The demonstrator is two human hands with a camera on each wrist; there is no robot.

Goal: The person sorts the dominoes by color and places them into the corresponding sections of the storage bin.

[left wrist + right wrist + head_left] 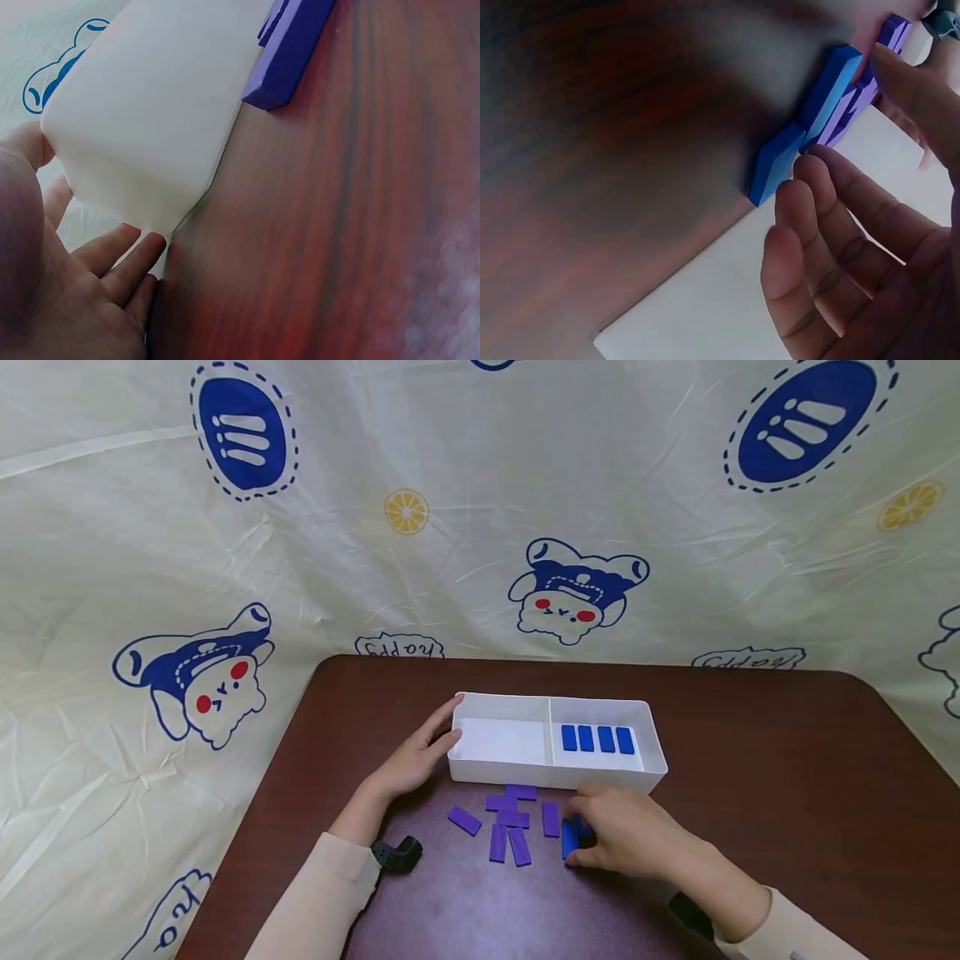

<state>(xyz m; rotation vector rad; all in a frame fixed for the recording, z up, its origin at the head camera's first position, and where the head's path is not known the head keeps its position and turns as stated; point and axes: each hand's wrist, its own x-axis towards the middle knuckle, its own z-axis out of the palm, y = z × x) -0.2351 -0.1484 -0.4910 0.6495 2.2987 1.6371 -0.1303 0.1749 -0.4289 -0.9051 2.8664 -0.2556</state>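
A white two-compartment box (pixel 495 771) stands on the table, with several small blue blocks (pixel 606 739) lined up in its right compartment. My left hand (pixel 408 762) rests against the box's left end, fingers extended along the end wall and thumb at the edge. In front of the box, my right hand (pixel 633 831) is over two blue blocks on the table. Its thumb and index finger stand around the nearer blue block (pixel 831 90), with a small gap at the thumb in the right wrist view. The other blue block (pixel 774 166) lies by the fingertips.
Several purple blocks (pixel 513 819) lie loosely grouped before the box, one purple block (pixel 551 820) right beside the blue ones. The brown table (pixel 757 760) ends at the back against a white patterned cloth (pixel 450 585). A black wrist device (pixel 399 855) shows at the left sleeve.
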